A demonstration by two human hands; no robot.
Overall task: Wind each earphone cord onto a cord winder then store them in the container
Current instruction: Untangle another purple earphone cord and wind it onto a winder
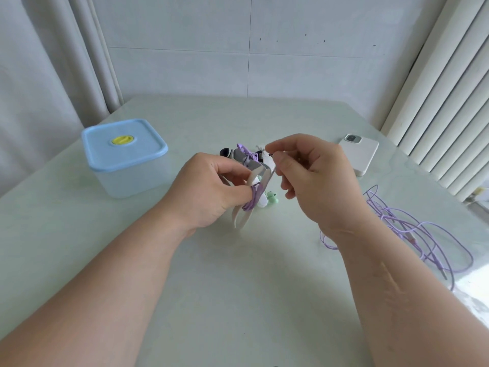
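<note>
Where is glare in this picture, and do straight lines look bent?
Head view: daylight glare bleaches the table at its right edge, beside the loose purple cord. Head view: the wide lens leans the white slats and curtain inward; focus is soft.

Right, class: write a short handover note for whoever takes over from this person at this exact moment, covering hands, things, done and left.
Left hand: grips the white cord winder, with purple cord looped round its middle.
Right hand: pinches the winder's upper end.
Loose purple cords lie on the table to the right; a green winder lies behind the hands.
Container: far left, lid on.
Done: one cord partly wound.
Left: finish it, wind the rest, open the container, store all.
</note>
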